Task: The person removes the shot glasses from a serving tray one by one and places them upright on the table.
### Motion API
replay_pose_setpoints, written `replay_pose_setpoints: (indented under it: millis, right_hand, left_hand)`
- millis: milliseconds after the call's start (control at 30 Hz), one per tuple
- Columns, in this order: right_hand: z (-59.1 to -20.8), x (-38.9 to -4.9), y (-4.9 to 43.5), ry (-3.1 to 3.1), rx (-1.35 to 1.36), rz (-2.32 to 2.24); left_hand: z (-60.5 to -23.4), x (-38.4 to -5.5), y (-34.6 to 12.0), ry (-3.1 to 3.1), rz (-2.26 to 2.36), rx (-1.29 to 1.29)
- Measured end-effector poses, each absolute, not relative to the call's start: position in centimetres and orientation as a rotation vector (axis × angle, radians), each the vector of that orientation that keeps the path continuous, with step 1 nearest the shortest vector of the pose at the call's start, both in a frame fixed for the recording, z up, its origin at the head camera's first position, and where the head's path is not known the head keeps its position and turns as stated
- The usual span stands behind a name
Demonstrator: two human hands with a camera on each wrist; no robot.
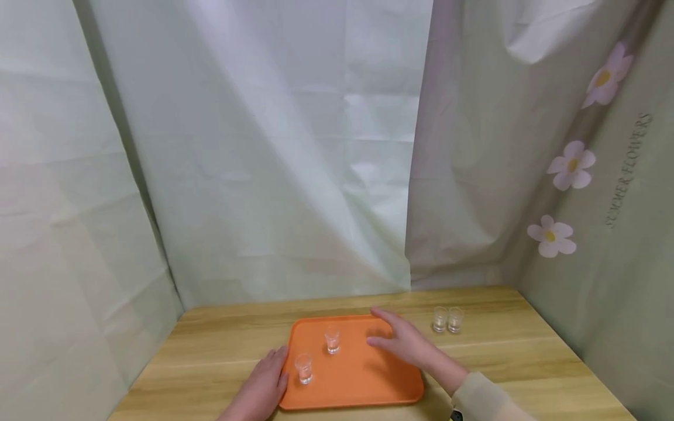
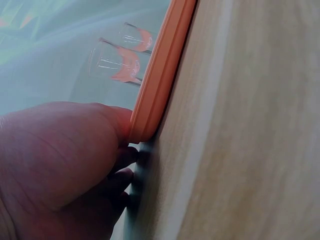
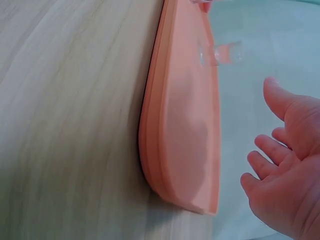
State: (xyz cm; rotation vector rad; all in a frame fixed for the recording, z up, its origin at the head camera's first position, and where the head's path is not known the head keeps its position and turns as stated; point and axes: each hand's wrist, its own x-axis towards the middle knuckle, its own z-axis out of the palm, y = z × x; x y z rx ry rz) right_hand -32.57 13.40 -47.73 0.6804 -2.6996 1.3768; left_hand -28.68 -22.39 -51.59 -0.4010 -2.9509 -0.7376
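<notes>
A flat orange tray (image 1: 363, 374) lies on the wooden table. Two small clear glasses stand upright on its left half: the nearer glass (image 1: 304, 369) and the farther glass (image 1: 332, 340). My left hand (image 1: 261, 383) holds the tray's left edge; in the left wrist view its thumb (image 2: 120, 122) presses the rim, with the other fingers beside and below it. Above the tray's right half hovers my right hand (image 1: 402, 340), thumb and fingers spread, holding nothing. The right wrist view shows that hand (image 3: 287, 165) apart from the tray and from the glass (image 3: 227, 53).
Two more clear glasses (image 1: 447, 320) stand side by side on the table (image 1: 505, 351), right of the tray and near the back. Pale curtains (image 1: 295, 175) enclose the table at the back and both sides.
</notes>
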Motion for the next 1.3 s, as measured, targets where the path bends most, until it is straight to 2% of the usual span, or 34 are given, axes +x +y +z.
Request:
replay_pose_setpoints:
  millis: [500, 800, 1300]
  right_hand:
    - [-48.0, -32.9, 10.5, -2.697, 0.756, 1.44]
    - [-48.2, -33.1, 8.4, -2.712, 0.791, 1.516]
    - [-49.2, -33.6, 6.3, -2.713, 0.777, 1.583]
  left_hand:
    - [-53.2, -28.8, -23.2, -2.793, -0.697, -0.543]
    - [-51.6, -28.3, -22.6, -2.927, -0.753, -0.445]
    - [-51.8, -28.4, -22.5, -2.929, -0.715, -0.436]
